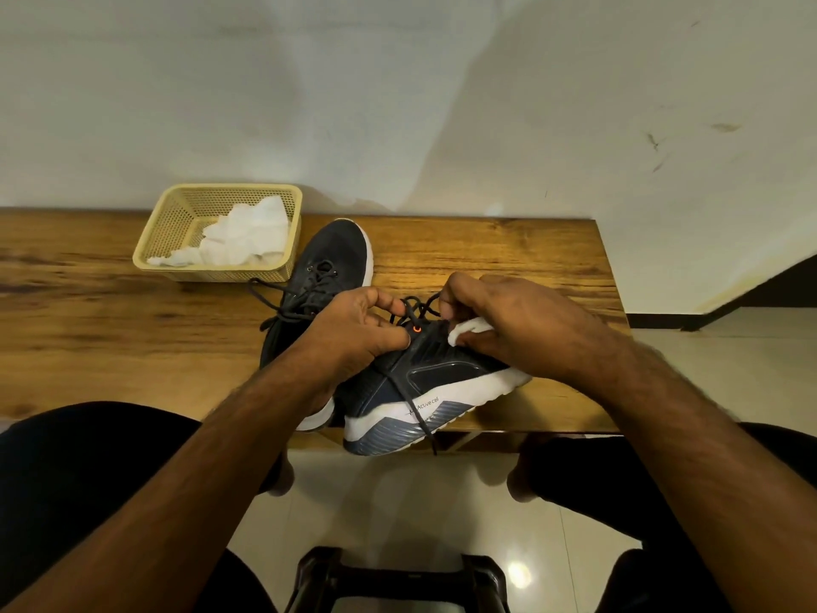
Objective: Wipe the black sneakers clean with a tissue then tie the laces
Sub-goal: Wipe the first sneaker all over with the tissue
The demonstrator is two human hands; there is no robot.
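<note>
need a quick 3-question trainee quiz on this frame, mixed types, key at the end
1. True or false: the basket holding white tissues stands on the floor.
2. Multiple choice: what is tucked in the right hand along with its grip on the lace? A) a brush B) a white tissue piece C) a sock
3. Fill in: the left hand pinches a lace of the ____ sneaker, the one overhanging the table edge.

Key
1. False: it stands on the table, beside the far sneaker.
2. B
3. near
</note>
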